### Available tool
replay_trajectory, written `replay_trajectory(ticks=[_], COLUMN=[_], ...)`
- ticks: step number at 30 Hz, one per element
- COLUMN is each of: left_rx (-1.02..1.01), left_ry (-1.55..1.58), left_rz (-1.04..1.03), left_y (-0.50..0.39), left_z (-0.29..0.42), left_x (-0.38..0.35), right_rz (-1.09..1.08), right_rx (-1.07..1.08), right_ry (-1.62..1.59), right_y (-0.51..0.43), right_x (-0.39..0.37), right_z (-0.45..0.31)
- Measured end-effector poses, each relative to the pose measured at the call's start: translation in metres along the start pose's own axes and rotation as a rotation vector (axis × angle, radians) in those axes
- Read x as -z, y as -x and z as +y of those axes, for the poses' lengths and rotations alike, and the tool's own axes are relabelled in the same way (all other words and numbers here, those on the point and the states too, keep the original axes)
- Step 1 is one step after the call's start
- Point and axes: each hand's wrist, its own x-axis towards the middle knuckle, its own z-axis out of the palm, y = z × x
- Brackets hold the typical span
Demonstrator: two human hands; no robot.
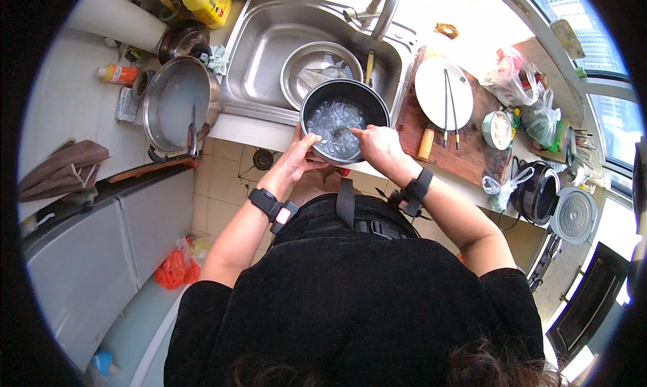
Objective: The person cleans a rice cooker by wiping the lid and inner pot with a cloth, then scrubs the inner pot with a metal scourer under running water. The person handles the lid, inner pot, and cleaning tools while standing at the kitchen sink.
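A dark-lined round pot (317, 98), which looks like a rice cooker's inner pot, is held over the sink's front edge. Rippling, foamy water (336, 122) fills its lower part. My left hand (298, 157) grips its left side, thumb over the rim and fingers underneath. At the pot's right side, my right hand (381, 147) reaches over the rim with its fingertips at the water. A dark, blurred patch lies by those fingertips; whether they hold anything is unclear. Behind the pot, a metal basin (289, 79) with water stands in the stainless steel sink (263, 31).
A wooden cutting board (475, 167) at the right carries a white plate (429, 94) with chopsticks (450, 109), a knife handle (426, 144) and a bowl of rice (498, 129). An open rice cooker (538, 192) stands beyond. At the left is a large pan (174, 94) with cloudy liquid.
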Motion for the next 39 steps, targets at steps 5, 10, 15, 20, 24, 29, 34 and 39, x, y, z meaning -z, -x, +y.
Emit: replay_trajectory(ticks=[5,10,15,20,24,29,34,39], left_rx=[-0.022,-0.044,-0.023,-0.026,-0.046,-0.036,-0.050,-0.036], left_ry=[-0.037,-0.032,-0.032,-0.026,-0.037,-0.030,-0.028,-0.024], left_rz=[-0.025,0.009,0.000,-0.002,0.004,0.017,0.011,-0.019], left_y=[-0.004,0.001,0.003,0.004,0.006,0.008,0.006,0.004], left_z=[-0.001,0.000,0.004,0.006,0.007,0.008,0.007,0.005], left_x=[0.005,0.001,-0.002,-0.002,-0.005,-0.007,-0.005,-0.004], right_rz=[0.256,0.067,0.267,0.150,0.224,0.387,0.167,0.125], right_rx=[0.012,0.039,0.060,0.086,0.080,0.029,0.052,0.042], right_ry=[-0.028,-0.028,-0.087,-0.043,-0.096,-0.073,-0.063,-0.022], right_y=[-0.013,0.007,0.002,0.003,0.003,-0.036,0.006,0.025], right_x=[0.006,0.006,0.009,0.006,-0.007,-0.010,0.001,0.010], right_z=[0.003,0.001,-0.009,-0.005,-0.002,0.000,0.008,0.007])
